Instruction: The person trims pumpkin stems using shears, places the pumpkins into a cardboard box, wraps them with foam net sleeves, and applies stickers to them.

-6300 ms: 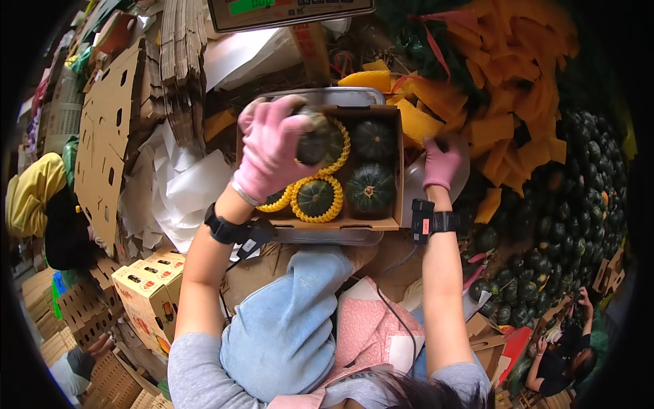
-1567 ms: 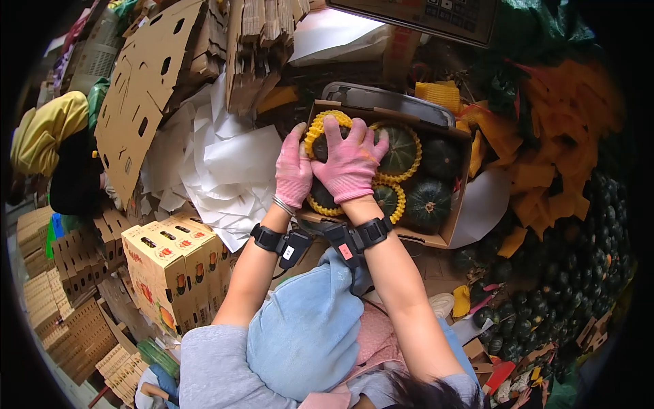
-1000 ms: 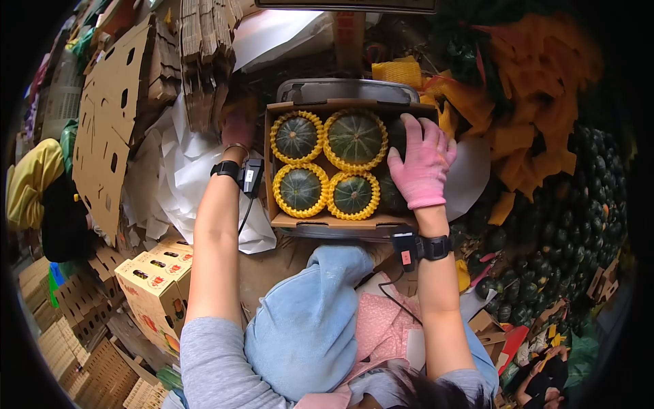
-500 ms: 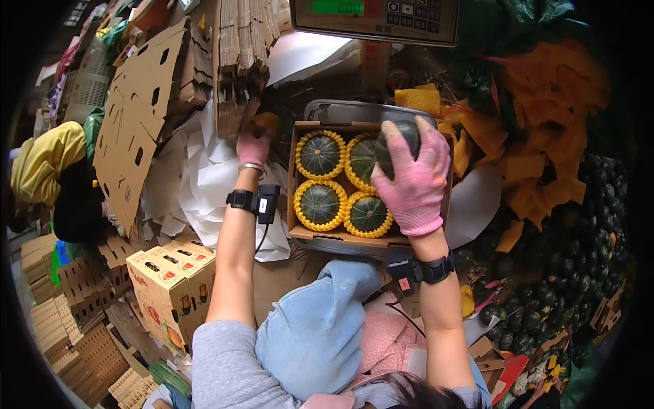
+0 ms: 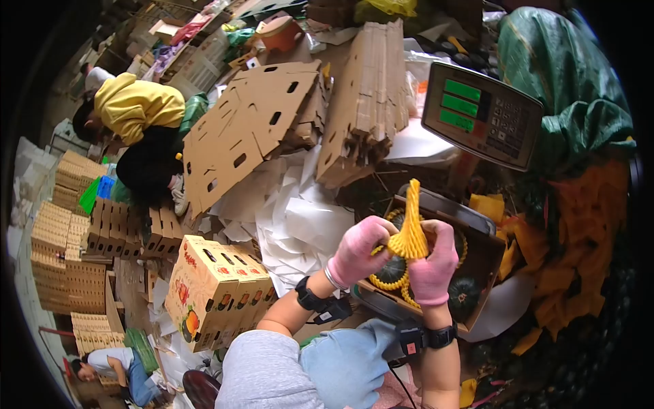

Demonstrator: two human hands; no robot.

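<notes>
A yellow net sleeve (image 5: 409, 237) was pinched in the fingers of both the left hand (image 5: 359, 252) and the right hand (image 5: 437, 264), held above the carton (image 5: 492, 273) toward its upper left corner. A bare squash (image 5: 464, 293) was seated near the lower right corner, a netted squash (image 5: 391, 270) by the left edge.

The head camera looks forward and down, near the hands (image 5: 357, 251) (image 5: 436, 271).

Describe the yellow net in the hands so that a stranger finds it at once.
Below the scale is the open box. Over it, the left hand and right hand hold the net, drawn to a narrow tip, unlike the rings around squashes.
</notes>
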